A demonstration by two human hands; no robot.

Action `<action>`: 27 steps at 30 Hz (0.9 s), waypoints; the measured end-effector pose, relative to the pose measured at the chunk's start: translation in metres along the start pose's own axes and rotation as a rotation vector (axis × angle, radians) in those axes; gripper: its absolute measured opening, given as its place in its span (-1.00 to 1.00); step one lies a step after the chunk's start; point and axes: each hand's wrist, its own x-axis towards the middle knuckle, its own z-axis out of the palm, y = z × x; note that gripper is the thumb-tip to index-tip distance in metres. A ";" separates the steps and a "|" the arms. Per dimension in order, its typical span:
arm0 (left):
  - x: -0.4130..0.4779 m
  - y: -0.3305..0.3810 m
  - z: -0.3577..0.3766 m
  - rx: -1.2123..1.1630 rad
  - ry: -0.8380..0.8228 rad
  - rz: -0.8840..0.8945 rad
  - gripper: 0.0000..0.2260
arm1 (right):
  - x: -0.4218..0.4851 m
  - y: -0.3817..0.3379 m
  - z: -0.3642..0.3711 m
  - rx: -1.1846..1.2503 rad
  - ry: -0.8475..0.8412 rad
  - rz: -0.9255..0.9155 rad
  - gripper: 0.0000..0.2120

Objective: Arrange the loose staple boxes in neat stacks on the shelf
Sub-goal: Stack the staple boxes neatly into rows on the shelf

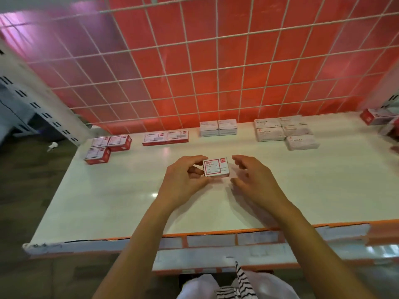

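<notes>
One red-and-white staple box (216, 167), label up.

Count: red-and-white staple boxes, 7 clear. That's a left cluster (108, 147) of 3, a red pair (165, 137) beside it, a single red box (216, 167) mid-shelf, and a far-right red box (376, 116). There's more red packaging (389, 128) at the right edge, cut off, so I can't count it. Pale grey-white staple boxes, 7 tops showing: a grey pair (218, 127) at back centre and a grey group (282, 131) of 5 right of it. Can't tell whether any spot is more than one box deep. Hands: 2, left hand (183, 182) and right hand (257, 182). Shelf (129, 201): 1. Wire grid panel (194, 61): 1.
</notes>
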 end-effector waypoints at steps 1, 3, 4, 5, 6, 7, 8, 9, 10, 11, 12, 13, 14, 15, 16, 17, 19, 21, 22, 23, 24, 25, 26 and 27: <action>-0.001 -0.009 -0.009 0.000 0.002 -0.003 -0.55 | 0.001 -0.006 0.008 -0.062 -0.003 -0.021 -0.48; -0.003 -0.025 -0.025 0.000 0.007 -0.005 -0.55 | 0.002 -0.018 0.024 -0.143 -0.008 -0.054 -0.52; -0.005 -0.032 -0.033 0.001 0.011 -0.004 -0.55 | 0.002 -0.024 0.031 -0.173 -0.011 -0.074 -0.53; -0.006 -0.039 -0.041 0.003 0.013 -0.005 -0.56 | 0.002 -0.030 0.039 -0.198 -0.015 -0.094 -0.55; -0.008 -0.047 -0.048 0.004 0.015 -0.006 -0.56 | 0.003 -0.036 0.047 -0.211 -0.017 -0.108 -0.56; -0.010 -0.054 -0.055 0.005 0.017 -0.008 -0.56 | 0.003 -0.042 0.054 -0.214 -0.018 -0.111 -0.56; -0.011 -0.061 -0.061 0.007 0.017 -0.010 -0.56 | 0.003 -0.048 0.061 -0.211 -0.018 -0.112 -0.57; -0.013 -0.068 -0.068 0.008 0.017 -0.014 -0.57 | 0.003 -0.054 0.069 -0.209 -0.020 -0.112 -0.57; -0.015 -0.075 -0.075 0.003 0.017 -0.020 -0.57 | 0.002 -0.059 0.076 -0.212 -0.022 -0.112 -0.58; -0.016 -0.081 -0.082 -0.009 0.019 -0.029 -0.56 | 0.003 -0.063 0.083 -0.217 -0.024 -0.113 -0.59; -0.018 -0.087 -0.089 -0.019 0.021 -0.036 -0.56 | 0.002 -0.068 0.090 -0.221 -0.021 -0.115 -0.59; -0.020 -0.092 -0.094 -0.026 0.022 -0.042 -0.56 | 0.002 -0.072 0.095 -0.221 -0.016 -0.114 -0.60; -0.022 -0.097 -0.100 -0.027 0.019 -0.046 -0.56 | 0.001 -0.077 0.101 -0.221 -0.011 -0.111 -0.61; -0.024 -0.104 -0.107 -0.025 0.014 -0.048 -0.57 | 0.000 -0.083 0.107 -0.221 -0.006 -0.106 -0.61; -0.026 -0.110 -0.115 -0.020 0.011 -0.046 -0.57 | -0.001 -0.088 0.113 -0.223 -0.001 -0.101 -0.62; -0.027 -0.116 -0.121 -0.013 0.011 -0.046 -0.58 | -0.002 -0.094 0.119 -0.224 0.002 -0.097 -0.62; -0.031 -0.129 -0.135 0.002 0.019 -0.053 -0.58 | -0.002 -0.104 0.129 -0.217 0.012 -0.100 -0.64; -0.033 -0.139 -0.147 0.023 0.031 -0.068 -0.56 | -0.001 -0.113 0.138 -0.209 0.018 -0.114 -0.65; -0.034 -0.144 -0.154 0.031 0.040 -0.076 -0.56 | 0.000 -0.118 0.143 -0.208 0.011 -0.121 -0.64; -0.035 -0.148 -0.159 0.031 0.050 -0.084 -0.55 | 0.001 -0.123 0.147 -0.205 -0.001 -0.123 -0.63; -0.035 -0.152 -0.164 0.028 0.059 -0.088 -0.55 | 0.004 -0.128 0.151 -0.202 -0.011 -0.122 -0.61; -0.036 -0.156 -0.168 0.025 0.062 -0.091 -0.54 | 0.008 -0.133 0.155 -0.199 -0.019 -0.122 -0.58; -0.036 -0.159 -0.170 0.023 0.058 -0.092 -0.54 | 0.012 -0.138 0.160 -0.195 -0.027 -0.122 -0.54; -0.036 -0.161 -0.172 0.024 0.050 -0.094 -0.54 | 0.017 -0.144 0.165 -0.192 -0.033 -0.126 -0.50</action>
